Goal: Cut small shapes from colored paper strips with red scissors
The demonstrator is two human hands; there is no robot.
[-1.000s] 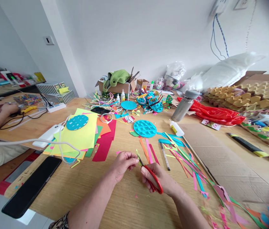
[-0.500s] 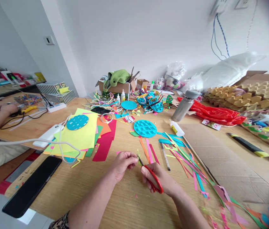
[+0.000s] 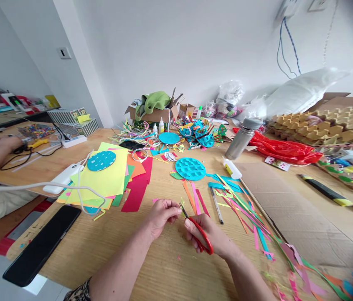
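Observation:
My right hand (image 3: 204, 234) is closed around the red handles of a pair of scissors (image 3: 201, 234). Their dark blades point up and left, close to the fingertips of my left hand (image 3: 164, 215). Those left fingertips are pinched together; what they hold is too small to make out. Small yellow-green paper bits (image 3: 182, 200) lie by the blade tips. Just beyond my hands are orange, pink and red paper strips (image 3: 195, 198). A blue disc with raised flaps (image 3: 190, 169) lies behind them, and a pen (image 3: 217, 205) lies to the right.
Coloured paper sheets (image 3: 101, 179) with a blue dotted disc (image 3: 101, 161) and a black phone (image 3: 43, 244) lie left. On the right are a glue bottle (image 3: 232, 169), a steel flask (image 3: 242, 140), cardboard (image 3: 289, 209) and a cutter knife (image 3: 323, 190). A co-worker's hands (image 3: 3, 144) show far left.
My hands stay almost in place. The scissors and right hand have shifted very slightly left, and the blades look a little differently angled.

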